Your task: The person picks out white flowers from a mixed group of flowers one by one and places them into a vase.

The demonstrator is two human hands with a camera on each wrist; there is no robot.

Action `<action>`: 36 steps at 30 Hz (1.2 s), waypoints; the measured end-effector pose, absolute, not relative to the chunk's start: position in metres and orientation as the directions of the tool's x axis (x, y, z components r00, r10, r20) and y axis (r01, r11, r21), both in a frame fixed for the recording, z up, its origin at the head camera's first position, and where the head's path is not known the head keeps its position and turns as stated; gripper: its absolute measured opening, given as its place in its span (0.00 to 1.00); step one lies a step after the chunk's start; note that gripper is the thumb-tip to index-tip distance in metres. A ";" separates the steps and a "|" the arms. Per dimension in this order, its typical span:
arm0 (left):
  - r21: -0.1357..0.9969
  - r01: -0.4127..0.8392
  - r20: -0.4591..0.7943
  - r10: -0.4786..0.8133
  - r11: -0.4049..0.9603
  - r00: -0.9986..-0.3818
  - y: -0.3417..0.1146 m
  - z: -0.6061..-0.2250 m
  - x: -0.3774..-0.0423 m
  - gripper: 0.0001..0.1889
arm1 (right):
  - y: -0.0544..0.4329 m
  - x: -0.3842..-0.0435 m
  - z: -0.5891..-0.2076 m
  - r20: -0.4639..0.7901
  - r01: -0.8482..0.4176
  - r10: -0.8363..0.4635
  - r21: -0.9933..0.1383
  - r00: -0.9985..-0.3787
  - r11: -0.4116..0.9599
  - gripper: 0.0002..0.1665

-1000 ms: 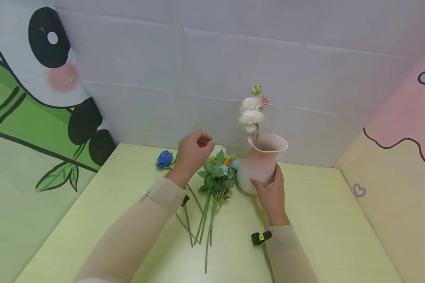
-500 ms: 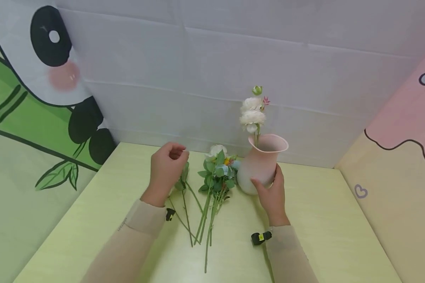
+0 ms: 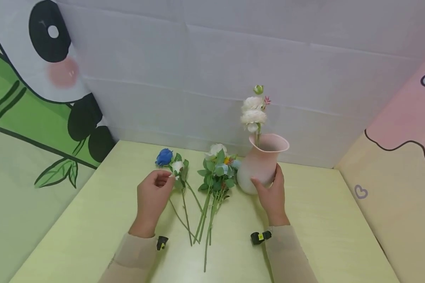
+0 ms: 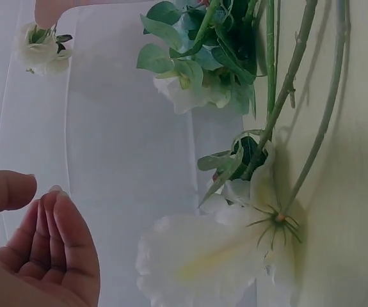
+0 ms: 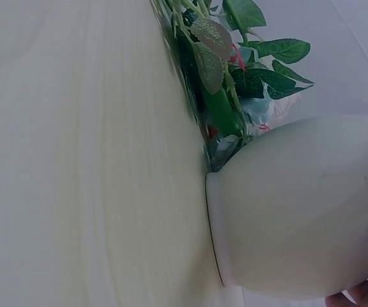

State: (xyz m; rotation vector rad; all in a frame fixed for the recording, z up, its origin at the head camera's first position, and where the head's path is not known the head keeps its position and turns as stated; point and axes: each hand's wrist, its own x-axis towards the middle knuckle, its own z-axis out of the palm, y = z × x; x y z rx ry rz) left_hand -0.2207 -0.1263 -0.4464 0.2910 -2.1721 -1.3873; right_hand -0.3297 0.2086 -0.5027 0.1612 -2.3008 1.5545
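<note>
My right hand (image 3: 272,198) grips the side of a pink-and-white vase (image 3: 258,167), thumb toward the front and fingers round the right. The vase stands on the table, as its base (image 5: 219,230) shows in the right wrist view. White flowers (image 3: 253,116) with a green bud rise from its mouth. My left hand (image 3: 154,198) hovers by the left-hand flowers, fingers loosely curled, thumb apart, holding nothing. Beside it lie a blue rose (image 3: 164,157) and a white flower (image 3: 177,167). In the left wrist view, a large white bloom (image 4: 190,262) lies right of the fingers.
A bunch of mixed flowers (image 3: 217,173) lies between the hands, its long green stems (image 3: 208,224) pointing toward me. A pale wall (image 3: 216,78) closes off the back of the table (image 3: 326,236). Printed panels stand at both sides.
My left hand has moved left and back toward me, from above the middle bunch to beside the left-hand flowers. The right hand and vase stay put.
</note>
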 end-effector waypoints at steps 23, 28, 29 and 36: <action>0.801 -0.126 0.125 -0.369 0.585 -0.921 -0.134 -0.485 -0.225 0.10 | 0.208 -0.328 -0.503 0.362 -0.299 0.095 -0.869 -0.928 0.394 0.61; 0.809 -0.139 0.069 -0.328 0.571 -0.942 -0.131 -0.484 -0.231 0.12 | 0.208 -0.328 -0.503 0.357 -0.294 0.097 -0.872 -0.929 0.391 0.61; 0.812 -0.143 0.055 -0.319 0.565 -0.946 -0.130 -0.483 -0.231 0.12 | 0.208 -0.327 -0.503 0.357 -0.294 0.098 -0.873 -0.929 0.390 0.61; 0.807 -0.196 -0.035 -0.285 0.557 -0.958 -0.129 -0.485 -0.234 0.17 | 0.208 -0.328 -0.503 0.362 -0.295 0.100 -0.868 -0.927 0.400 0.60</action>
